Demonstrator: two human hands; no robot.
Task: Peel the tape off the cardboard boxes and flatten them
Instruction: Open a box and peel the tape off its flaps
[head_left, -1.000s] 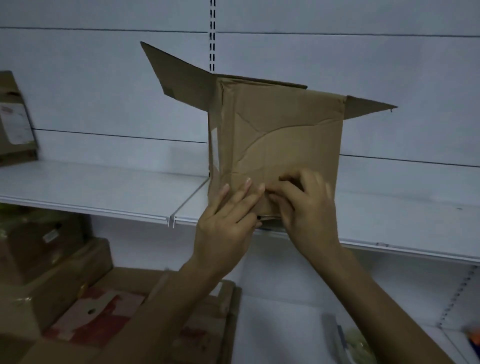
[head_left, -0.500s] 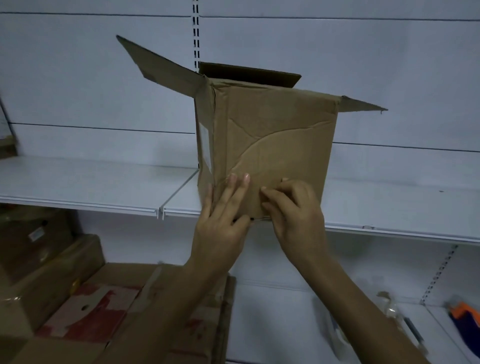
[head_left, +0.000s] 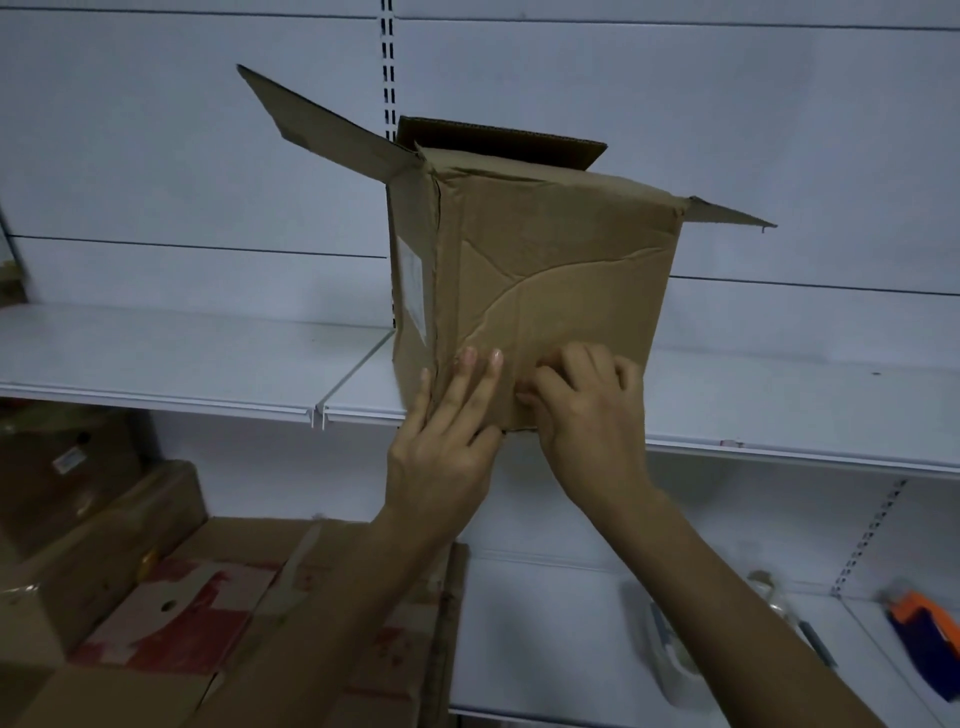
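A creased brown cardboard box (head_left: 561, 270) stands on the edge of a white shelf (head_left: 182, 358), its top flaps spread open. A strip of clear tape (head_left: 524, 364) runs up the lower front face. My left hand (head_left: 447, 436) presses flat against the box's lower left corner with straight fingers. My right hand (head_left: 592, 410) has its fingers curled at the lower front face and its fingertips pick at the tape edge there. Whether the tape is lifted I cannot tell.
Several brown cardboard boxes (head_left: 104, 519) and a flat red-and-white carton (head_left: 197, 618) lie at the lower left. A lower white shelf (head_left: 545, 634) carries a tape roll (head_left: 675, 660) and an orange-and-blue tool (head_left: 930, 634) at the right edge.
The box has shifted slightly on the shelf and its back flap now shows. My left hand slid toward the box's left corner; my right hand stays curled at the tape.
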